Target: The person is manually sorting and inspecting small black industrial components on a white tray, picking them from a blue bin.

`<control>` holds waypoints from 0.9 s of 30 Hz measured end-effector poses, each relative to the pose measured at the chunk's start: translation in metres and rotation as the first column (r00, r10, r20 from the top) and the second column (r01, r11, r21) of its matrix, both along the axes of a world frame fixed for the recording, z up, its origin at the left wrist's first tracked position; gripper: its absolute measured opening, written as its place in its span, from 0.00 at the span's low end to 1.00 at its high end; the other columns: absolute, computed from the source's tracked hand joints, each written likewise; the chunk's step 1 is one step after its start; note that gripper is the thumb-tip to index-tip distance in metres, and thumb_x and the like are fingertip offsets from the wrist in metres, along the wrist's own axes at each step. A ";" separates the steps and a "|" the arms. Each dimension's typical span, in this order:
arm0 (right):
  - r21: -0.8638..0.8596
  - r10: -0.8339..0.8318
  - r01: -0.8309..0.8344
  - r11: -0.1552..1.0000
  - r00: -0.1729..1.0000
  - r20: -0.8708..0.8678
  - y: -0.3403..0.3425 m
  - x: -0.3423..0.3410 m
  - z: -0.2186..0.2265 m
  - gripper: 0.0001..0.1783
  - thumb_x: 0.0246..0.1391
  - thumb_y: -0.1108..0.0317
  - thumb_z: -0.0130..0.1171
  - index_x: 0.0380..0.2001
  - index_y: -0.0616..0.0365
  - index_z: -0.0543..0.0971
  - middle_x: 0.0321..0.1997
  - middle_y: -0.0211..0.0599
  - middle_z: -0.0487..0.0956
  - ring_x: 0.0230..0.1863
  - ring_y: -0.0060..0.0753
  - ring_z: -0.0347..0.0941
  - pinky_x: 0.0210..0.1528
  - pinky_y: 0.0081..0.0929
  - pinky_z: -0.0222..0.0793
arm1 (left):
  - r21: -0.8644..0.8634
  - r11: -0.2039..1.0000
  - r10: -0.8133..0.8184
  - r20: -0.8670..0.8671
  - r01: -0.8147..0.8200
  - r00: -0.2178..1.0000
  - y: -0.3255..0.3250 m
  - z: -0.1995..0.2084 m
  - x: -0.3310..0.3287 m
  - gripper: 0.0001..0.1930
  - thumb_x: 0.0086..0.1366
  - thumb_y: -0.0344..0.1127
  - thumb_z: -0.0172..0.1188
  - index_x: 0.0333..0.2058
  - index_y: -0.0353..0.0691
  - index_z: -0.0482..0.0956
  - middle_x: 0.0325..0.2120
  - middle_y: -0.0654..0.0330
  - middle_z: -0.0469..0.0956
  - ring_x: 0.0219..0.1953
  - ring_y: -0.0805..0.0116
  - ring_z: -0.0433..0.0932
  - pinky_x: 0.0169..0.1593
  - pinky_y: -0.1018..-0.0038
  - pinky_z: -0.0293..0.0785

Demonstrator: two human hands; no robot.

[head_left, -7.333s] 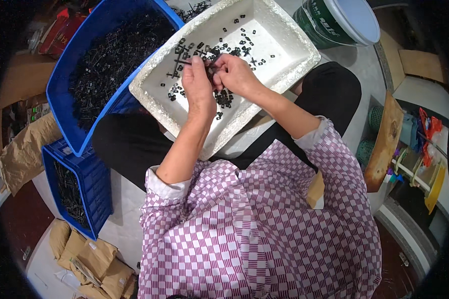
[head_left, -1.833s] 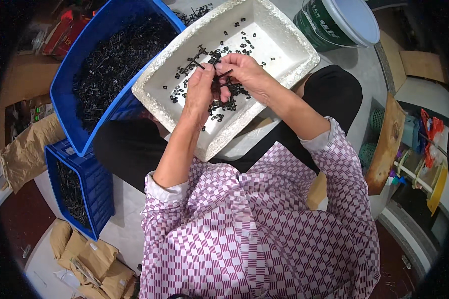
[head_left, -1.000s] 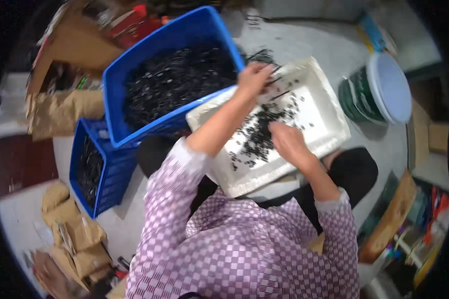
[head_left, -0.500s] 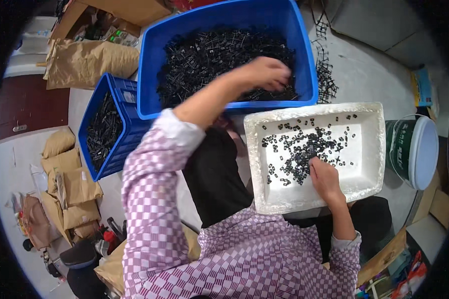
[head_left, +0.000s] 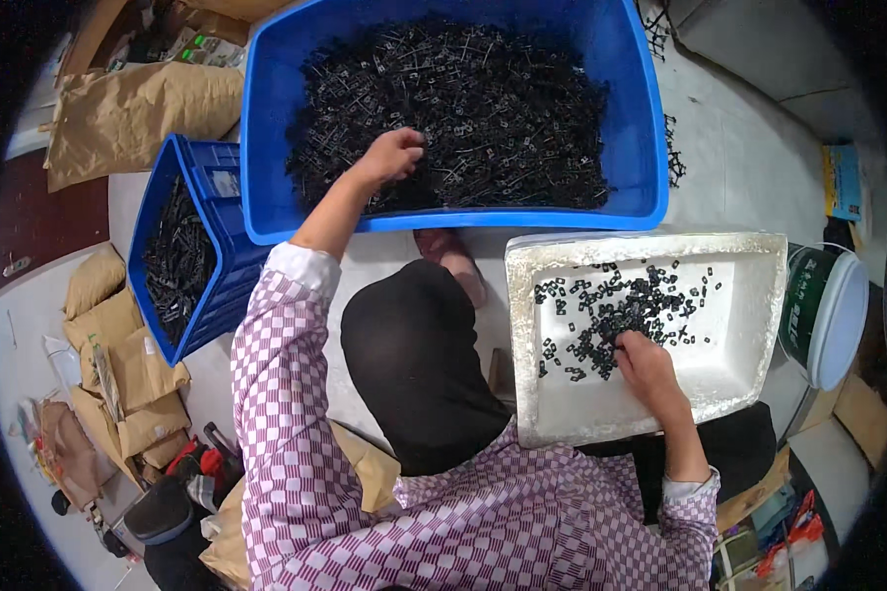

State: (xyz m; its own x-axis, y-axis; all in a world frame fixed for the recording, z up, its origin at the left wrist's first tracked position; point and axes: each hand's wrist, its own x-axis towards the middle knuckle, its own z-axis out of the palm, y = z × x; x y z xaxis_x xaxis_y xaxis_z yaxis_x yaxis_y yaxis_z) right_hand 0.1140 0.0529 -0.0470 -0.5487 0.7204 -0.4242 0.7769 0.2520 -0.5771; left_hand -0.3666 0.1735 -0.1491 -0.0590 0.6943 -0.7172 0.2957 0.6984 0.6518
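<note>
My left hand is over the heap of thin black plastic parts in the large blue bin, on its left side near the front. Its fingers are curled together, and whatever may be between them is too small to make out. Down in the white foam box, my right hand has its fingers closed at the near edge of a pile of small black rectangular pieces. The fingertips meet the pile, so what they grip is hidden.
A smaller blue crate of black parts leans at the left. Brown paper sacks lie beyond it. A green and white bucket stands right of the foam box. My black-clad knee rises between bin and box.
My left hand has moved left across the bin, from its right side to its left. My right hand stays at the pile in the foam box. The whole view has shifted slightly.
</note>
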 end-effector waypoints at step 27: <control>-0.035 0.030 -0.028 0.999 0.999 0.033 -0.008 0.000 -0.005 0.09 0.44 0.71 0.55 0.32 0.58 0.71 0.29 0.42 0.73 0.31 0.47 0.71 0.34 0.38 0.68 | 0.535 0.774 -0.106 -0.416 0.338 0.903 0.155 -0.050 0.229 0.34 0.51 0.48 0.60 0.53 0.34 0.62 0.42 0.44 0.72 0.45 0.49 0.72 0.45 0.64 0.68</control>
State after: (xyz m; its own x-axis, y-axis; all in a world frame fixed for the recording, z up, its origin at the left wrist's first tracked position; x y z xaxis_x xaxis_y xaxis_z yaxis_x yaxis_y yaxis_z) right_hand 0.1140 0.0448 -0.0524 -0.5542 0.6888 -0.4673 0.7886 0.2549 -0.5596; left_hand -0.1374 0.3283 -0.1987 -0.0089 0.9913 -0.1313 0.6759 0.1027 0.7298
